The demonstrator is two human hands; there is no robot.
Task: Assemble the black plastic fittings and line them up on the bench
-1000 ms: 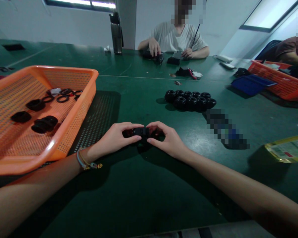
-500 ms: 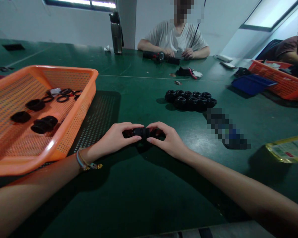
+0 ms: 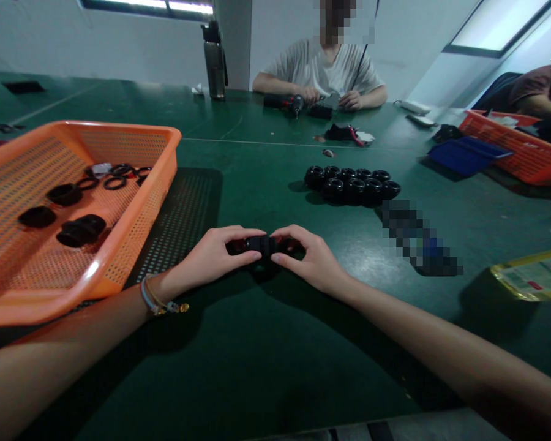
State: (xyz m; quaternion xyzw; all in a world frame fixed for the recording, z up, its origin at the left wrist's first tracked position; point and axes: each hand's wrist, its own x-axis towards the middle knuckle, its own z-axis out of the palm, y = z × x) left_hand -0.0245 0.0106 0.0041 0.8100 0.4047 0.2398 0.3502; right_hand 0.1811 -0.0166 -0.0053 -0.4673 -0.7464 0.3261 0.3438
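Note:
A small black ribbed cylindrical part (image 3: 261, 245) is held just above or on the green table, pinched from both ends. My left hand (image 3: 224, 252) is closed on its left side between thumb and fingers. On its right side, my right hand (image 3: 308, 256) grips it the same way. The palm sides and part of the piece are hidden behind the fingers. Beyond the hands stands a double row of several glossy black round parts (image 3: 356, 185) with holes in their tops. To the left, an orange basket (image 3: 177, 144) holds black rings (image 3: 115, 182) and several black cylindrical pieces (image 3: 81, 230).
A dark blurred-out object (image 3: 420, 242) lies right of the black parts, with a yellow-edged package (image 3: 532, 275) nearer. A blue tray (image 3: 471, 154) and another orange basket (image 3: 532, 160) are at right. Across the table a person works beside a power screwdriver (image 3: 284, 103) and a bottle (image 3: 215, 64).
My hands and the black part stay almost in place. Across the table, the other person's hands have shifted slightly around a grey piece.

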